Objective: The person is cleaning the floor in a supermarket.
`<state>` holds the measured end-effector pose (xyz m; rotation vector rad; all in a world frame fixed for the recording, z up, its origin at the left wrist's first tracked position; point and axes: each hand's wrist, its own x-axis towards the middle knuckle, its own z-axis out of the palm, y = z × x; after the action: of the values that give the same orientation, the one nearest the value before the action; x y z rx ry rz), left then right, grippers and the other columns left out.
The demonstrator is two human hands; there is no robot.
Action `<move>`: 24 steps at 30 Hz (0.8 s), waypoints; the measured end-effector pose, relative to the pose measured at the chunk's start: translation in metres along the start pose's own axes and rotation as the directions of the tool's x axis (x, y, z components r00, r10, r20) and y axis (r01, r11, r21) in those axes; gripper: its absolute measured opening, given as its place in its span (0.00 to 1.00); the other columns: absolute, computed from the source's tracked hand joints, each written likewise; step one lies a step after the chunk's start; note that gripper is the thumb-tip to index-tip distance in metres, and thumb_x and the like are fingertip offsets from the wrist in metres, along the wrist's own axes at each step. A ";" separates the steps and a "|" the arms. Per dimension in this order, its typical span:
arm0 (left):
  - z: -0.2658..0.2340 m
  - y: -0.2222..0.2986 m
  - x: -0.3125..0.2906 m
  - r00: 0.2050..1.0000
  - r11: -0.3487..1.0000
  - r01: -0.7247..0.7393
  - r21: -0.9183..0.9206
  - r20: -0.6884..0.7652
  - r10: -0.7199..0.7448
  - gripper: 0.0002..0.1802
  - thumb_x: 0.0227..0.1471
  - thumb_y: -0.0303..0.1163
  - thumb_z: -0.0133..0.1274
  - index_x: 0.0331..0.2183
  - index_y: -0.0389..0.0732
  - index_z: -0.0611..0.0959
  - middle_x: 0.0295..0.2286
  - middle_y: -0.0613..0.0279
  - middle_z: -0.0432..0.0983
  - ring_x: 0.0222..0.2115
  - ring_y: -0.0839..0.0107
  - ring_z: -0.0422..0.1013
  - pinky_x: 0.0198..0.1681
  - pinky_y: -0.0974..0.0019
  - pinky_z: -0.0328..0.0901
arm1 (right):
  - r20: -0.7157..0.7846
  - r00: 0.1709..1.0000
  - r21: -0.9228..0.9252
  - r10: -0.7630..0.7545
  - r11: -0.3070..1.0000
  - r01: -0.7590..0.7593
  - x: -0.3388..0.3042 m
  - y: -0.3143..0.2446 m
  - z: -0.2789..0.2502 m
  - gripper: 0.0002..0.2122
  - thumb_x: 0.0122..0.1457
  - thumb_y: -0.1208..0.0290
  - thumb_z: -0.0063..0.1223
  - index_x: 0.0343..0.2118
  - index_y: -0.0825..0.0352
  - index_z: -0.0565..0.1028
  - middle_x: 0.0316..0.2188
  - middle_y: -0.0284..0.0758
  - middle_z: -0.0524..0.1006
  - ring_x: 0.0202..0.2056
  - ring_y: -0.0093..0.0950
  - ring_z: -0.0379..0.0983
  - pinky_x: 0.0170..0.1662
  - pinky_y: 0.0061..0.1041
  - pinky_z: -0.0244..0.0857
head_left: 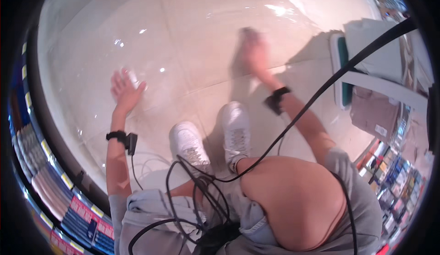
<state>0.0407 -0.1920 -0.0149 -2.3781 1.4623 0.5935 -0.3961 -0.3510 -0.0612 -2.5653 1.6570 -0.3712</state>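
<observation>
My left hand [126, 90] is over the pale tiled floor [197, 44], its fingers stretched and spread. A small white patch [133, 79] shows between the thumb and forefinger; whether it is an object or a glare I cannot make out. Farther right, my right hand [255, 53] is smeared by motion low over the tiles. A dark blurred shape [249, 34] lies at its fingertips, and I cannot tell if it is held or a shadow. Black straps circle both wrists, and the left one carries a small black box [131, 143] with a cable.
My white sneakers [189, 141] stand on the tiles, with black cables [215, 181] looped over my lap. Shelves of folded clothes [50, 186] run along the left. A white rack with folded garments [373, 110] and small colourful packages [398, 181] stand at right.
</observation>
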 end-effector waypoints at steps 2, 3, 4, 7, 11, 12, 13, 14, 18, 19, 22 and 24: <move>-0.005 0.013 0.003 0.998 0.996 -0.061 -0.066 -0.036 0.059 0.57 0.52 0.63 0.47 0.66 0.41 0.38 0.65 0.44 0.25 0.66 0.46 0.23 0.64 0.40 0.27 | -0.002 0.963 0.035 -0.268 0.963 0.268 -0.011 -0.073 -0.002 0.23 0.58 0.69 0.44 0.57 0.68 0.65 0.58 0.43 0.64 0.59 0.43 0.57 0.61 0.44 0.51; -0.004 0.012 0.003 0.997 0.995 -0.069 -0.069 -0.034 0.067 0.57 0.52 0.63 0.48 0.66 0.41 0.38 0.65 0.44 0.25 0.66 0.46 0.23 0.64 0.40 0.27 | -0.023 0.929 0.308 -0.369 0.882 0.358 -0.008 -0.110 -0.010 0.23 0.54 0.72 0.47 0.56 0.66 0.67 0.57 0.44 0.64 0.59 0.44 0.58 0.62 0.47 0.50; -0.003 0.014 0.007 0.996 0.993 -0.083 -0.078 -0.041 0.080 0.57 0.52 0.62 0.48 0.66 0.41 0.38 0.65 0.44 0.25 0.66 0.47 0.23 0.64 0.40 0.27 | 0.085 0.898 0.477 -0.431 0.809 0.343 -0.007 -0.146 -0.014 0.20 0.55 0.72 0.48 0.52 0.65 0.70 0.54 0.40 0.67 0.58 0.42 0.60 0.61 0.44 0.53; 0.005 0.024 0.011 0.994 0.994 -0.096 -0.049 -0.052 0.093 0.55 0.53 0.60 0.49 0.66 0.43 0.38 0.65 0.45 0.26 0.66 0.45 0.25 0.64 0.39 0.30 | -0.024 0.829 0.650 -0.559 0.621 0.438 -0.015 -0.191 -0.007 0.15 0.57 0.70 0.46 0.48 0.56 0.74 0.51 0.36 0.69 0.58 0.37 0.62 0.62 0.40 0.54; 0.008 0.025 0.013 0.988 0.993 -0.116 -0.028 -0.108 0.112 0.54 0.54 0.59 0.49 0.66 0.43 0.38 0.65 0.44 0.27 0.66 0.45 0.27 0.64 0.38 0.32 | -0.093 0.746 0.497 -0.660 0.618 0.609 0.020 -0.173 -0.008 0.15 0.58 0.70 0.45 0.47 0.55 0.74 0.53 0.35 0.68 0.59 0.36 0.60 0.62 0.40 0.54; 0.007 0.022 0.013 0.988 0.994 -0.103 -0.030 -0.115 0.099 0.54 0.54 0.59 0.49 0.66 0.43 0.38 0.65 0.44 0.27 0.66 0.45 0.27 0.64 0.38 0.32 | -0.100 0.737 0.498 -0.669 0.607 0.619 0.035 -0.163 -0.011 0.15 0.58 0.70 0.45 0.47 0.55 0.74 0.53 0.35 0.68 0.59 0.36 0.60 0.62 0.40 0.54; 0.011 0.011 0.005 0.990 0.994 -0.096 -0.044 -0.106 0.091 0.54 0.54 0.59 0.49 0.66 0.43 0.38 0.65 0.45 0.27 0.66 0.45 0.27 0.64 0.38 0.32 | -0.050 0.806 0.510 -0.589 0.679 0.528 0.050 -0.152 -0.017 0.15 0.58 0.70 0.44 0.48 0.56 0.74 0.53 0.36 0.69 0.57 0.37 0.63 0.60 0.38 0.56; 0.015 0.000 -0.003 0.992 0.994 -0.090 -0.056 -0.093 0.085 0.54 0.54 0.59 0.49 0.66 0.43 0.38 0.65 0.45 0.26 0.66 0.45 0.26 0.64 0.39 0.31 | 0.007 0.865 0.516 -0.501 0.743 0.426 0.066 -0.140 -0.024 0.15 0.58 0.70 0.44 0.48 0.56 0.73 0.52 0.36 0.69 0.54 0.37 0.65 0.58 0.37 0.58; 0.001 0.015 0.001 0.991 0.991 -0.114 -0.075 -0.074 0.108 0.55 0.54 0.61 0.47 0.65 0.41 0.38 0.65 0.44 0.24 0.66 0.45 0.23 0.64 0.40 0.27 | -0.129 0.986 0.169 -0.106 0.977 0.127 0.124 -0.012 -0.017 0.16 0.59 0.71 0.42 0.51 0.57 0.71 0.49 0.38 0.71 0.48 0.41 0.69 0.51 0.41 0.63; -0.002 0.017 0.001 0.992 0.990 -0.115 -0.076 -0.064 0.110 0.55 0.54 0.61 0.47 0.65 0.41 0.38 0.65 0.44 0.24 0.66 0.45 0.23 0.64 0.40 0.27 | -0.102 0.995 0.140 -0.001 0.990 0.015 0.129 0.027 -0.017 0.17 0.59 0.73 0.42 0.52 0.56 0.70 0.52 0.38 0.70 0.48 0.41 0.70 0.50 0.40 0.64; -0.006 0.033 0.012 0.986 0.983 -0.155 -0.101 -0.070 0.149 0.55 0.54 0.60 0.48 0.65 0.41 0.38 0.65 0.44 0.24 0.66 0.44 0.23 0.64 0.39 0.27 | -0.154 0.953 -0.178 0.262 0.941 -0.287 0.110 0.162 -0.035 0.18 0.59 0.70 0.41 0.53 0.59 0.68 0.54 0.40 0.69 0.52 0.42 0.68 0.51 0.45 0.66; 0.004 0.006 -0.007 0.995 0.989 -0.099 -0.108 -0.043 0.095 0.55 0.54 0.60 0.48 0.65 0.41 0.38 0.65 0.44 0.25 0.66 0.44 0.23 0.64 0.39 0.27 | 0.106 0.864 -0.110 0.492 0.870 -0.481 0.088 0.179 -0.043 0.19 0.59 0.71 0.37 0.55 0.63 0.64 0.53 0.50 0.68 0.53 0.49 0.67 0.53 0.46 0.64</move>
<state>0.0312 -0.1875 -0.0154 -2.4244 1.6082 0.6725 -0.5309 -0.5020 -0.0376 -2.0459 2.2108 -0.0965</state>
